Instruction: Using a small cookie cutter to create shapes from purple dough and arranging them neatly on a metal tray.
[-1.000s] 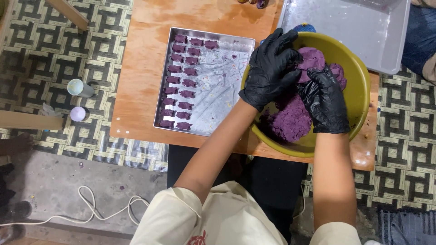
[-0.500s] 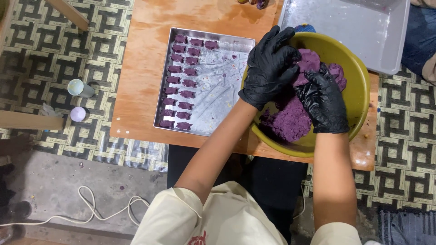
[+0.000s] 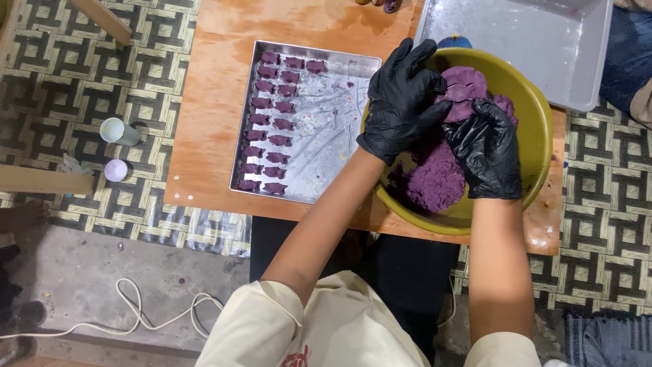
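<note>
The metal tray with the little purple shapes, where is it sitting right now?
In the head view, the metal tray lies on the wooden table, left of the green bowl of purple dough, beside the gloved left hand.

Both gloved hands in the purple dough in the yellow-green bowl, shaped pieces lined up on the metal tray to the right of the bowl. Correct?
Not quite. In the head view the metal tray with the shaped pieces lies left of the yellow-green bowl, not right. The rest holds: left hand and right hand, both gloved, are in the purple dough.
</note>
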